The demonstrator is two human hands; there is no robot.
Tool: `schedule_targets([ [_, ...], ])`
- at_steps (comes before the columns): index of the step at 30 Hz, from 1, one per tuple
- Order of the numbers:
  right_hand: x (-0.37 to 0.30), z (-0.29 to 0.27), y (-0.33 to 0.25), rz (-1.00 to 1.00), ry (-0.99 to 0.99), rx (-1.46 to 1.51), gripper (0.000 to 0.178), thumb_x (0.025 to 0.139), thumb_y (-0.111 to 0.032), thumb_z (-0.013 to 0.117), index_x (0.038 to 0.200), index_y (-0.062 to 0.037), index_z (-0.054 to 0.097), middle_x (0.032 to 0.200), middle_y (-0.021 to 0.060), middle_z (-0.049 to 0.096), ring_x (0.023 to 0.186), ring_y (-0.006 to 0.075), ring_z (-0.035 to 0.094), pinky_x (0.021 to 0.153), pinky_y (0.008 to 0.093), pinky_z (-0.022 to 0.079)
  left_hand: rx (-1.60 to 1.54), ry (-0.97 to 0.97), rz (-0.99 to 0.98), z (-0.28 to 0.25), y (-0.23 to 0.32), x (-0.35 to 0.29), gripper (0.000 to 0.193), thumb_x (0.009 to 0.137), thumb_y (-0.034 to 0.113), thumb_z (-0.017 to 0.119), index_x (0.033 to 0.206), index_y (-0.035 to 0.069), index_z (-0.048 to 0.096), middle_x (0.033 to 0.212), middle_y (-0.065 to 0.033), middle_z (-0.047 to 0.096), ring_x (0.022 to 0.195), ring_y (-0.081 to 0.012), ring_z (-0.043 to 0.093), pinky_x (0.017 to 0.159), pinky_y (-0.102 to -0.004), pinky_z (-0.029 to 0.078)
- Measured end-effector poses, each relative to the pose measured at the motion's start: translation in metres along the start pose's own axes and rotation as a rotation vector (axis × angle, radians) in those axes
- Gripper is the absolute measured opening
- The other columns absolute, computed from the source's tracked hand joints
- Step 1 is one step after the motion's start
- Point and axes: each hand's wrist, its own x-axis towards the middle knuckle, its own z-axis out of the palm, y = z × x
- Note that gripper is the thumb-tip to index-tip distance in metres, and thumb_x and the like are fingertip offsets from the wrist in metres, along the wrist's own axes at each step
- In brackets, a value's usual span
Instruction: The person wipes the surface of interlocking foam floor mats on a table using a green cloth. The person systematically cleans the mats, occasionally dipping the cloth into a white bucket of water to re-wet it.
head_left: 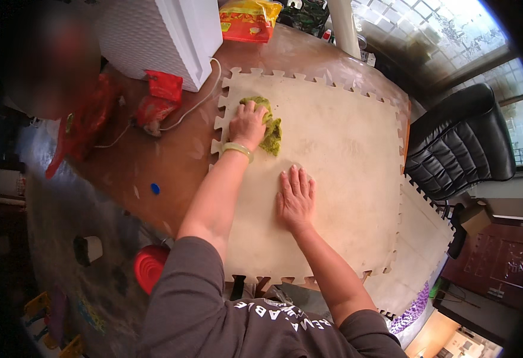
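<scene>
My left hand, with a pale bangle at its wrist, is closed on a crumpled yellow-green cloth. It presses the cloth against the upper left part of a cream foam mat with jigsaw edges. Part of the cloth bunches beyond my fingertips, and a loose end trails to the right of the hand. My right hand lies flat on the same mat, nearer to me, with its fingers stretched out and nothing in it.
The mat lies on a brown table. A white box-like object, a cable, a red packet and a red-yellow bag stand around its far left. A blue cap lies at left. A black chair is at right.
</scene>
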Motion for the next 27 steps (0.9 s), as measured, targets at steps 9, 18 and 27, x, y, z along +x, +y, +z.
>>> schedule_targets([
  [9, 0.004, 0.002, 0.004, 0.036, -0.007, -0.021, 0.055, 0.096, -0.032, 0.039, 0.149, -0.0159, 0.033, 0.159, 0.0073, 0.019, 0.148, 0.0260, 0.010, 0.119, 0.0469, 0.005, -0.078, -0.077, 0.067, -0.054, -0.005, -0.155, 0.042, 0.063, 0.013, 0.081, 0.099, 0.020, 0.061, 0.113, -0.0039, 0.051, 0.107, -0.0272, 0.051, 0.079, -0.0427, 0.051],
  [18, 0.003, 0.003, 0.003, 0.009, 0.031, -0.033, 0.054, 0.097, -0.034, 0.039, 0.147, -0.0149, 0.036, 0.158, 0.0088, 0.023, 0.148, 0.0271, 0.013, 0.119, 0.0477, 0.007, -0.094, -0.092, 0.078, -0.087, 0.004, -0.196, 0.049, 0.058, 0.002, 0.079, 0.100, 0.020, 0.061, 0.110, -0.0058, 0.052, 0.104, -0.0286, 0.053, 0.075, -0.0422, 0.052],
  [27, 0.000, 0.002, 0.005, -0.015, 0.043, -0.022, 0.054, 0.096, -0.031, 0.043, 0.147, -0.0131, 0.036, 0.156, 0.0113, 0.026, 0.147, 0.0293, 0.017, 0.118, 0.0508, 0.011, -0.042, -0.030, 0.089, -0.009, 0.001, -0.031, 0.034, 0.071, 0.017, 0.076, 0.101, 0.022, 0.061, 0.107, -0.0030, 0.051, 0.103, -0.0269, 0.052, 0.080, -0.0405, 0.052],
])
